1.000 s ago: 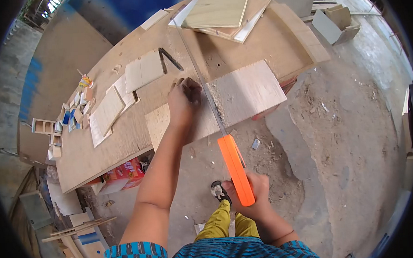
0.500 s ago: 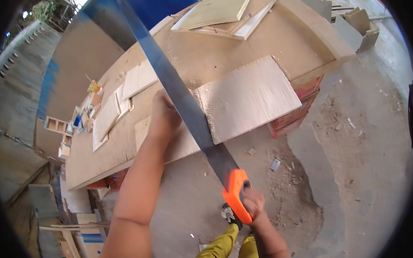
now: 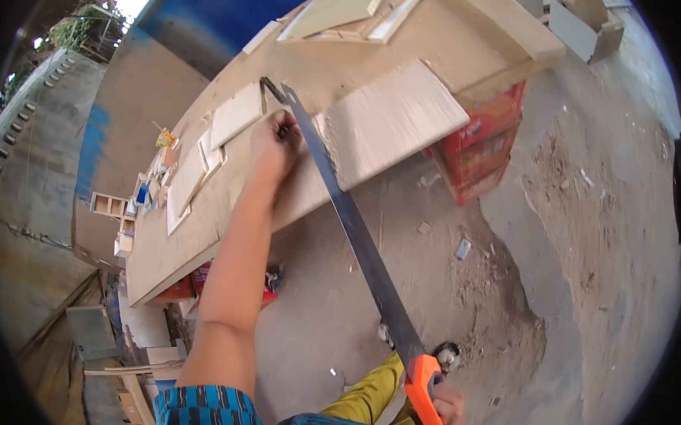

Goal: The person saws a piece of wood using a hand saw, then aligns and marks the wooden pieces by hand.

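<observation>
My right hand [image 3: 448, 405] is wrapped around the orange handle of a handsaw [image 3: 373, 266], low in the view near my leg. The long dark blade slants up and left across a pale plywood board [image 3: 397, 123], lying in or along a cut in it. Its tip rises just past my left hand. My left hand [image 3: 277, 143] rests on the board's left part, close beside the blade, with its fingers curled. Whether anything is inside those fingers is hidden.
The board lies on a large wooden table [image 3: 485, 50], its right part reaching over the front edge. Plywood pieces [image 3: 339, 11] lie at the back, with more pale panels [image 3: 236, 114] at left. Red crates [image 3: 486, 145] stand beneath. Debris [image 3: 464, 249] dots the floor.
My right hand has drawn the saw down and back toward me, so more blade shows below the board. My left hand stays on the board. The view has shifted slightly.
</observation>
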### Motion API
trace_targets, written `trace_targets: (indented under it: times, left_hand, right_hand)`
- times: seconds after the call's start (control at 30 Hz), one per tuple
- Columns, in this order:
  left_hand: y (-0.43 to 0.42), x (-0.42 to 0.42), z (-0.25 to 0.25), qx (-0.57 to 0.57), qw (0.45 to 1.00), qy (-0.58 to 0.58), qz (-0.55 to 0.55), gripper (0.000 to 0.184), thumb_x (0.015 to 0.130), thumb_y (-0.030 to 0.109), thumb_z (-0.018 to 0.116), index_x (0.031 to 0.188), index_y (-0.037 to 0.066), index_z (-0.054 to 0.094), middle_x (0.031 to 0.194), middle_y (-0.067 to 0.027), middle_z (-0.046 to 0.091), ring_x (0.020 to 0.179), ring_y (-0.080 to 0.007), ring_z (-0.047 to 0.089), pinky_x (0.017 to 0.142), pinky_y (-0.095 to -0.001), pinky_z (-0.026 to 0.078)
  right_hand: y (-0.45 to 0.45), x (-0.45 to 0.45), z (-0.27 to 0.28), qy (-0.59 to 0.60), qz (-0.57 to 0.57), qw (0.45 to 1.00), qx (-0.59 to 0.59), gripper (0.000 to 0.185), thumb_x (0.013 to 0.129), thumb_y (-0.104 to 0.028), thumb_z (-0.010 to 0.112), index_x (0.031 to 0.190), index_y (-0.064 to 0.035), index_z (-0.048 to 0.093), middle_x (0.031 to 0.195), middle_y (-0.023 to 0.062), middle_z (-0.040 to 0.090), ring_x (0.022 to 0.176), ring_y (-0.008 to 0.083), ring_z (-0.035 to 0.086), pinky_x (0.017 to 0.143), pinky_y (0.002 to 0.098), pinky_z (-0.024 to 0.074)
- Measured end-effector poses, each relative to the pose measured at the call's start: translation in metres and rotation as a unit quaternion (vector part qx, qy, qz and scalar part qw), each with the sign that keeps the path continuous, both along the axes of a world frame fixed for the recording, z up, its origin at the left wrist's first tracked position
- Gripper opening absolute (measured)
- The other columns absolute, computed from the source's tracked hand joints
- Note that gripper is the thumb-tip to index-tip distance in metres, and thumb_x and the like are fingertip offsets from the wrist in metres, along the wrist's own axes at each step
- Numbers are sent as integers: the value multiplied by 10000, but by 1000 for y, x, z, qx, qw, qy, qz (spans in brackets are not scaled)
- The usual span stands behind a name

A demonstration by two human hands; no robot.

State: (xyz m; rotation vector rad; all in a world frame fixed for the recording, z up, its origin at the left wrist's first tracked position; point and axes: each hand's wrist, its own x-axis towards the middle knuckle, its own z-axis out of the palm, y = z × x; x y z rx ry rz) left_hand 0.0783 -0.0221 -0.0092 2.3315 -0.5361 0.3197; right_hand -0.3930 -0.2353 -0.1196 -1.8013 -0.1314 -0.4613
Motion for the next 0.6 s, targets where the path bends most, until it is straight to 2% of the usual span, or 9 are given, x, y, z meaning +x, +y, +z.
trace_targets:
  times: [0.07,0.17,0.27,0.37,0.5,0.57,0.6]
  left_hand:
    - [-1,1,1,5,1000,-13,8,21,791,20,577,802,23,595,639,-30,558,596,-98,489,579,-264,416]
    - [3,8,-5,4,1000,-10,16,15,786,38,591,792,24,594,649,-37,579,615,-118,531,602,-277,441]
    - [-1,5,1,29,999,1,36,28,786,60,602,796,34,601,671,-56,602,627,-140,558,623,-286,457]
    - [-19,-15,18,68,993,3,95,44,788,90,617,802,48,614,698,-80,625,642,-163,584,639,-297,468]
    - [-30,-27,27,70,992,-6,105,58,779,110,635,814,64,633,740,-103,657,681,-198,624,655,-316,480]
    - [-28,-29,25,54,994,-37,82,61,772,110,635,815,66,635,744,-104,662,689,-205,630,658,-322,480]
    - [-33,-34,33,51,994,6,100,73,759,98,617,823,66,633,765,-121,664,709,-249,640,656,-349,477]
  right_hand:
    - [-17,0,28,5,36,999,1,312,587,-161,791,600,-73,492,552,72,486,447,245,499,413,328,374]
    - [-24,12,38,-24,56,998,-5,299,563,-163,795,615,-68,516,562,79,494,451,253,503,418,328,377]
    - [3,18,4,-91,17,996,6,367,675,-230,773,599,-75,449,511,52,402,414,225,444,384,329,331]
    - [15,11,23,-75,-20,997,25,345,675,-214,771,607,-69,466,515,53,404,414,224,446,383,328,331]
    - [18,1,69,-15,42,998,34,268,662,-203,780,693,-56,559,545,65,469,415,239,459,386,328,338]
    - [7,5,114,29,65,994,77,251,671,-164,772,779,-33,587,628,84,542,485,268,515,451,343,402]
    - [-2,11,140,44,68,992,94,249,689,-126,761,833,-18,588,688,107,579,539,289,550,498,357,443]
